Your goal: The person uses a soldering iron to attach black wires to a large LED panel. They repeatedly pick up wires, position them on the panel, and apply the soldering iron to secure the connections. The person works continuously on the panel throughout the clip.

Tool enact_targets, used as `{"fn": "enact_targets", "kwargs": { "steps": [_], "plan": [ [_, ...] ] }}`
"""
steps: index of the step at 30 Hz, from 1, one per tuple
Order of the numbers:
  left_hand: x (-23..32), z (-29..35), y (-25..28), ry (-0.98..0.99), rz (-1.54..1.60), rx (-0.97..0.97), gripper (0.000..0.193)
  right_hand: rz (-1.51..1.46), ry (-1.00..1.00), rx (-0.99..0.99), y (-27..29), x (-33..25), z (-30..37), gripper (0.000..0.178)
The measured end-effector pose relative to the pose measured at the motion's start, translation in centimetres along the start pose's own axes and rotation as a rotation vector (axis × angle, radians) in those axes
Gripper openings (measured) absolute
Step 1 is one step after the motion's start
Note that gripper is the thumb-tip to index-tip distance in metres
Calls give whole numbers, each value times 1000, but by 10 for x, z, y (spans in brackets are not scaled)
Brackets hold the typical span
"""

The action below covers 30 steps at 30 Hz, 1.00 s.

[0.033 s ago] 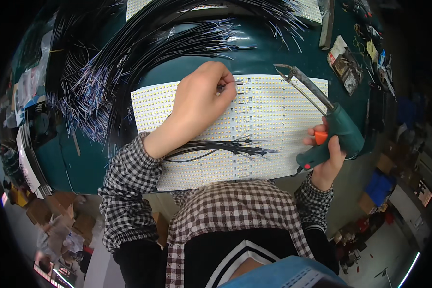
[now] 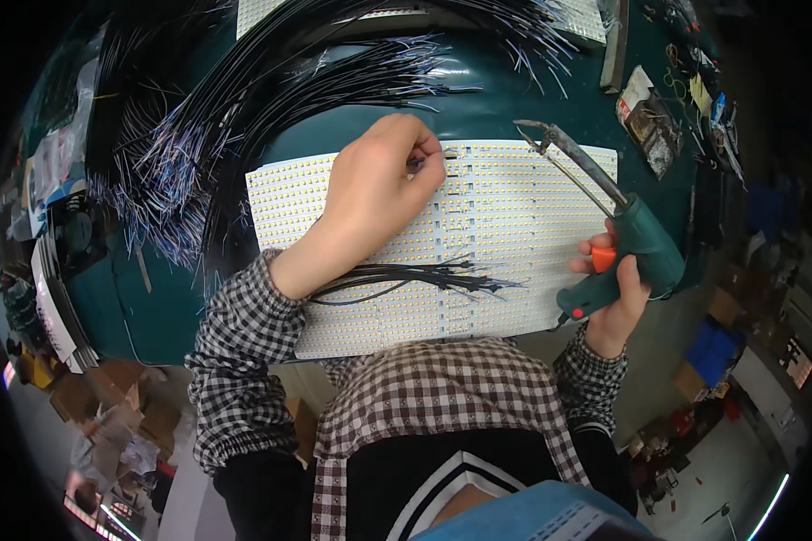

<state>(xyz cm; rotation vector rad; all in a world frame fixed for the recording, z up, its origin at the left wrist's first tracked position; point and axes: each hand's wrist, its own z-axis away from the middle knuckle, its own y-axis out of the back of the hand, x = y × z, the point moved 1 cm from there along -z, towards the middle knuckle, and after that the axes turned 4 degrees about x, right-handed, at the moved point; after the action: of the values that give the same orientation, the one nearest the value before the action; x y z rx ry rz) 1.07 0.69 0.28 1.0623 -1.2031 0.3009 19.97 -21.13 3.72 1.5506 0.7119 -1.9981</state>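
A white panel of LED strips [image 2: 514, 225] lies on the dark green table [image 2: 487, 113] in front of me. My left hand [image 2: 370, 194] rests on the panel and pinches the end of a thin dark wire [image 2: 421, 162] against its upper edge. A loose bundle of short black wires [image 2: 424, 275] lies across the panel just below that wrist. My right hand [image 2: 615, 293] grips a green soldering gun [image 2: 636, 248] with an orange trigger. Its metal tip [image 2: 530, 132] hovers over the panel's upper right part, apart from my left fingers.
Large bundles of long black wires with stripped ends [image 2: 271, 99] fan across the table's back and left. Another LED panel [image 2: 271, 13] lies at the far edge. Small tools and packets [image 2: 650, 122] sit at the right. Cardboard boxes [image 2: 108, 397] stand on the floor at the lower left.
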Motion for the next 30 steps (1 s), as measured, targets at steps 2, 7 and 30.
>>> {"fn": "enact_targets", "kwargs": {
  "steps": [2,7,30],
  "plan": [
    [-1,0,-2,-7,41,33,8,6,-3,-11,0,0,0,47],
    [-4,-1,-5,-40,-30,19,10,23,-5,-12,-3,-1,1,46],
    [1,-4,-4,-70,-212,-21,8,125,-8,7,-10,-1,13,46]
  ]
}}
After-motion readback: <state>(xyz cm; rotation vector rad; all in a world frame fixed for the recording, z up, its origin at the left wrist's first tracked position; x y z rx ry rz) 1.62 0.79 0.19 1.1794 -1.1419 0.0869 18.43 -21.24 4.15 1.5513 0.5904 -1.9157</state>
